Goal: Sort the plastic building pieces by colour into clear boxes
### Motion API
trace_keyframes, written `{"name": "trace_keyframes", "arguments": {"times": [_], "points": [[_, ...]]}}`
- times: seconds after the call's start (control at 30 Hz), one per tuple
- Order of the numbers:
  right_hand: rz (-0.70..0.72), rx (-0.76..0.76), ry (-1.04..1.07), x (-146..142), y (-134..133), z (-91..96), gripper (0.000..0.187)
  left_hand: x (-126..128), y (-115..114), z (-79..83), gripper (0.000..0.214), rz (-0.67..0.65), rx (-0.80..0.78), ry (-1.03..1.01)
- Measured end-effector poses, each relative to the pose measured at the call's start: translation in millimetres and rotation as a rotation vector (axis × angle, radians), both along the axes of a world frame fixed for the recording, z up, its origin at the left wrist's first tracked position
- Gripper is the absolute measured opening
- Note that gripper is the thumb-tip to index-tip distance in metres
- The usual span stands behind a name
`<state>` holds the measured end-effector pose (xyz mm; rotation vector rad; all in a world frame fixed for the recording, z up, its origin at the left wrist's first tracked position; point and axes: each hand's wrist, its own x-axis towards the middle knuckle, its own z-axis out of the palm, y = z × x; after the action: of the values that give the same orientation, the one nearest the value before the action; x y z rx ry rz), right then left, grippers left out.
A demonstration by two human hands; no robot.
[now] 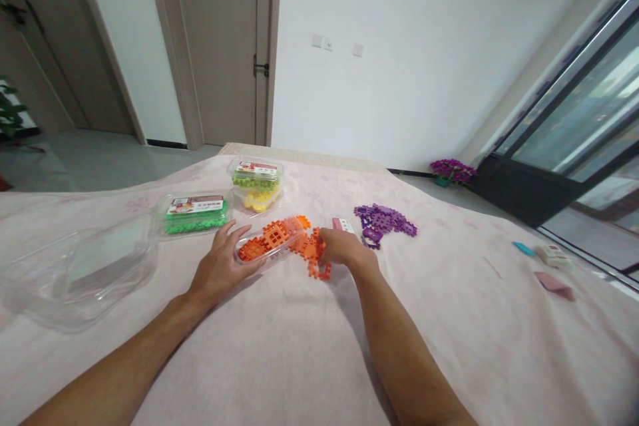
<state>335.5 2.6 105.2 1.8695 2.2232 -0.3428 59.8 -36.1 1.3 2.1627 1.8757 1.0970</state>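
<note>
A clear plastic container [272, 255] lies tilted on the cloth with orange interlocking pieces [275, 235] inside. My left hand [219, 269] grips its left end, thumb along the near side and fingers on the far side. More loose orange pieces [310, 249] spread from the container's right end. Over these, my right hand [342, 247] is bent down with its fingers curled at the pile; the fingertips are mostly hidden, so what they hold cannot be made out. Just behind it, a clear lid with a printed label [342, 225] is partly covered.
Purple pieces [384, 221] are heaped to the right. A box of green pieces [196, 214] and stacked boxes of yellow-green [256, 176] and yellow pieces [260, 199] stand at back left. Large clear trays [74, 306] lie far left. At far right are a white block [552, 255] and a pink piece [555, 285].
</note>
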Motion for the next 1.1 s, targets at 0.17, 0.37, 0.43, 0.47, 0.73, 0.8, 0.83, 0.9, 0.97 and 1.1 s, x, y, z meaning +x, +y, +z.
{"name": "trace_keyframes", "arguments": {"times": [0.17,0.37,0.43,0.47,0.73,0.8,0.83,0.9,0.97,1.1], "points": [[-0.015,0.058,0.107,2.5,8.5,-11.7,0.038,-0.2,0.8,-2.3,0.074,0.006,0.007,-0.007],[-0.039,0.062,0.097,-0.6,10.1,-14.3,0.028,1.2,-0.6,-0.6,0.072,-0.005,0.012,-0.009],[-0.055,0.077,0.108,-1.0,10.1,-15.1,0.027,1.6,-1.2,0.8,0.072,-0.005,-0.001,-0.007],[-0.067,0.087,0.12,-0.7,10.4,-15.9,0.029,1.7,-1.5,1.4,0.072,-0.007,-0.005,-0.007],[-0.091,0.028,0.168,-0.9,10.3,-17.5,0.025,3.0,-3.2,5.8,0.071,-0.016,-0.03,-0.036],[-0.068,0.024,0.165,-1.0,9.7,-16.0,0.024,3.7,-3.6,6.5,0.071,-0.011,-0.032,-0.04],[-0.055,0.027,0.17,0.0,9.8,-15.5,0.025,3.9,-3.6,6.5,0.071,-0.009,-0.033,-0.04],[-0.038,0.025,0.204,4.7,11.0,-14.6,0.025,3.7,-3.3,5.7,0.071,-0.005,-0.038,-0.032],[-0.024,0.021,0.274,13.0,13.8,-13.5,0.022,2.9,-2.4,4.1,0.072,-0.002,-0.047,-0.022],[-0.061,0.129,0.505,31.2,22.7,-8.5,0.021,0.9,-0.3,0.3,0.075,-0.013,-0.034,-0.019]]}}
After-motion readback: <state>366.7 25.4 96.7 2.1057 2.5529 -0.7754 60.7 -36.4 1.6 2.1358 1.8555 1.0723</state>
